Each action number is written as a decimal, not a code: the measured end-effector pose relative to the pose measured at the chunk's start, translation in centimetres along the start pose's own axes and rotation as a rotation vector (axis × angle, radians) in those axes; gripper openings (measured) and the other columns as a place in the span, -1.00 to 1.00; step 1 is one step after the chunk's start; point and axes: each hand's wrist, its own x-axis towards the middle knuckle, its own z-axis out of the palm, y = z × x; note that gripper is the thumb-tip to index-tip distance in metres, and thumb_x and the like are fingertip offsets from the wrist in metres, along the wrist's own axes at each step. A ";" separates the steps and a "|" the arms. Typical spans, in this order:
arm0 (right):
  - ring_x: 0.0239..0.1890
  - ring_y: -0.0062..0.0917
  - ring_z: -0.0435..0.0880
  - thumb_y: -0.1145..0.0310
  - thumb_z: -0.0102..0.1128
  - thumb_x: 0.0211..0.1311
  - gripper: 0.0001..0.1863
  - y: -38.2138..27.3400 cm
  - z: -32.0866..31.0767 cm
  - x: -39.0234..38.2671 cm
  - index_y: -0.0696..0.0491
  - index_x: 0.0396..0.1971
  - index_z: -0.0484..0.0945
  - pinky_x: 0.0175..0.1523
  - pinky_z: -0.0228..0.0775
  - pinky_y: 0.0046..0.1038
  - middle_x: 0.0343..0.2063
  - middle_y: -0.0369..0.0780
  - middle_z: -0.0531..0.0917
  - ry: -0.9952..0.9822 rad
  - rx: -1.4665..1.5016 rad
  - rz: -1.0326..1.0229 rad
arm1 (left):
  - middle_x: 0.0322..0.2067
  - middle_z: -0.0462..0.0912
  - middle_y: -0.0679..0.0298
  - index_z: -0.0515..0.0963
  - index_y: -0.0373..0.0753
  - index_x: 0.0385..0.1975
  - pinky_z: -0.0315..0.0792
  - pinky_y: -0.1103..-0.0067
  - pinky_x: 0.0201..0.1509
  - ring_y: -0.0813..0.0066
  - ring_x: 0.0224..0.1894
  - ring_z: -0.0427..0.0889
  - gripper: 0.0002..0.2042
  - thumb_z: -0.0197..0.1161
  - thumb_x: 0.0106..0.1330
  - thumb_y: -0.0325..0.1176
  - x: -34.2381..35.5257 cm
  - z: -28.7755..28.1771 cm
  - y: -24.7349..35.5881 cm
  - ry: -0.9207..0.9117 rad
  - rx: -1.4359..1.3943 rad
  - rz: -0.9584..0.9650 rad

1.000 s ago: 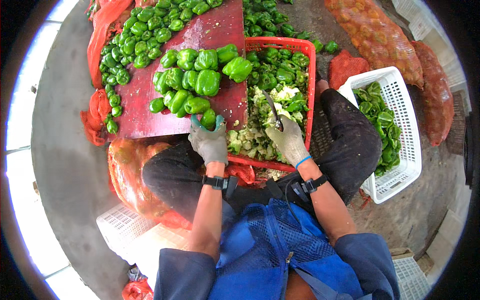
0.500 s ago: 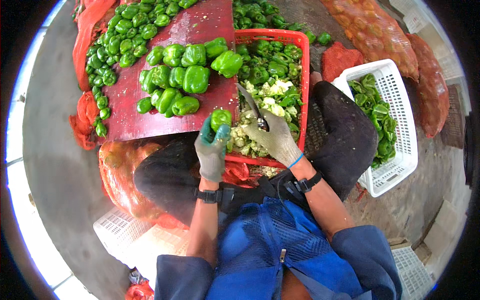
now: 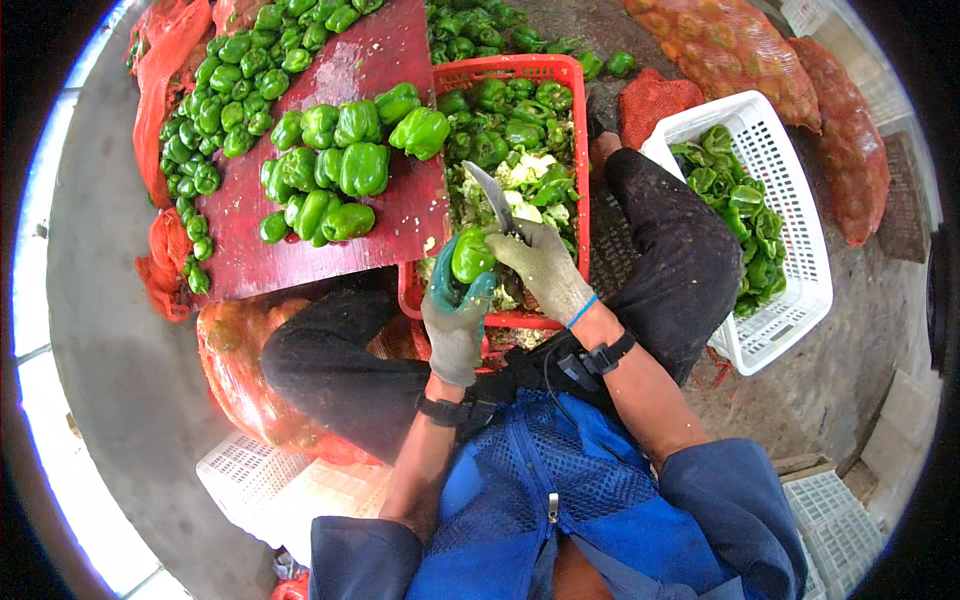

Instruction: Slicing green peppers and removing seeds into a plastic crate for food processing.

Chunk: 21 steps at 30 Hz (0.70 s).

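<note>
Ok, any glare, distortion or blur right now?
Head view: bright strip along the left edge blown out white, white crate at lower left partly washed out; head view: pale sheen on the red board; head view: straight edges bowing near the picture's rim; head view: held green pepper and knife reasonably clear.

The left hand's (image 3: pixel 456 325) glove is pale grey with teal fingers (image 3: pixel 483 288); the right hand's (image 3: pixel 545 265) is cream, edged bright blue at the cuff. The held bell pepper (image 3: pixel 471 256) is glossy green, the knife blade (image 3: pixel 488 192) silver-grey. Towards 11 o'clock, the table (image 3: pixel 235 245) is deep red, flecked white. At 12 o'clock, the plastic crate (image 3: pixel 580 180) is bright red. Between 2 and 3 o'clock, the slotted basket (image 3: pixel 808 250) is white, grid-patterned. At 6 o'clock, the mesh-patterned vest (image 3: pixel 590 450) is vivid blue.
</note>
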 end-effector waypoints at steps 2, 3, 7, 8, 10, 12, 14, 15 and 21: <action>-0.35 -0.61 0.63 0.18 0.33 0.47 -0.64 -1.1 -0.1 -0.1 0.24 -0.13 0.73 -0.20 0.54 -0.35 -0.45 -0.20 0.73 -0.007 -0.310 0.120 | 0.18 0.72 0.24 0.48 -0.38 0.43 0.64 0.55 0.15 0.49 0.07 0.73 -0.44 0.43 0.49 -0.36 -0.4 0.0 -0.7 0.123 -0.010 0.070; -0.35 -0.61 0.63 0.18 0.33 0.47 -0.64 -1.0 -0.2 -0.2 0.24 -0.13 0.73 -0.20 0.54 -0.35 -0.45 -0.20 0.73 -0.005 -0.307 0.118 | 0.18 0.72 0.24 0.48 -0.38 0.43 0.64 0.55 0.15 0.49 0.07 0.73 -0.44 0.43 0.49 -0.36 -0.3 -0.2 -1.1 0.120 -0.007 0.071; -0.44 -0.50 0.66 0.23 0.37 0.33 -0.67 -1.8 -0.4 -0.6 0.22 -0.15 0.72 -0.26 0.55 -0.27 -0.50 -0.10 0.71 -0.034 -0.408 -0.046 | 0.11 0.76 0.18 0.54 -0.40 0.36 0.72 0.47 -0.03 0.42 -0.06 0.81 -0.48 0.43 0.51 -0.25 -0.2 -1.3 -0.6 0.090 -0.149 -0.021; -0.43 -0.50 0.67 0.24 0.37 0.32 -0.67 -2.5 -0.4 -0.8 0.21 -0.11 0.71 -0.24 0.55 -0.28 -0.48 -0.08 0.72 -0.050 -0.468 -0.081 | 0.11 0.77 0.17 0.53 -0.40 0.37 0.72 0.46 -0.02 0.40 -0.05 0.81 -0.47 0.42 0.52 -0.25 -0.2 -1.8 -1.0 0.062 -0.184 -0.053; -0.39 -0.49 0.69 0.24 0.41 0.33 -0.63 -2.1 -0.6 -0.5 0.18 -0.01 0.70 -0.20 0.58 -0.29 -0.41 -0.07 0.75 -0.069 -0.521 -0.286 | 0.11 0.77 0.14 0.50 -0.40 0.40 0.75 0.41 0.01 0.36 -0.07 0.82 -0.46 0.40 0.53 -0.26 -0.1 -2.1 -1.3 0.010 -0.251 -0.069; -0.36 -0.49 0.69 0.21 0.42 0.35 -0.63 -3.4 -0.6 -1.0 0.18 -0.01 0.70 -0.18 0.58 -0.29 -0.39 -0.08 0.76 -0.094 -0.443 -0.157 | 0.09 0.77 0.15 0.51 -0.40 0.39 0.71 0.45 0.03 0.40 -0.05 0.80 -0.49 0.39 0.52 -0.34 -0.3 -2.2 -1.4 0.020 -0.284 -0.107; -0.34 -0.49 0.70 0.19 0.44 0.37 -0.62 -3.6 -0.4 -1.0 0.19 -0.01 0.71 -0.16 0.58 -0.28 -0.38 -0.09 0.77 -0.127 -0.364 -0.027 | 0.08 0.76 0.16 0.52 -0.39 0.38 0.68 0.49 0.06 0.45 -0.03 0.79 -0.52 0.38 0.52 -0.41 -0.4 -2.1 -1.4 0.038 -0.316 -0.144; -0.32 -0.49 0.70 0.17 0.43 0.40 -0.60 -3.1 -0.5 -0.8 0.21 -0.02 0.71 -0.14 0.58 -0.29 -0.37 -0.11 0.77 -0.118 -0.352 -0.065 | 0.15 0.72 0.17 0.48 -0.38 0.43 0.64 0.52 0.14 0.47 0.05 0.74 -0.50 0.36 0.53 -0.43 -0.2 -1.6 -1.3 0.036 -0.226 -0.091; -0.22 -0.57 0.64 0.09 0.30 0.52 -0.53 -1.6 -0.8 -0.8 0.30 -0.09 0.69 -0.04 0.54 -0.34 -0.31 -0.19 0.77 -0.105 -0.257 0.020 | 0.49 0.43 0.18 0.13 -0.29 0.67 0.31 0.42 0.58 0.40 0.47 0.44 -0.32 0.23 0.63 -0.36 -0.9 1.5 0.4 0.001 -0.072 0.031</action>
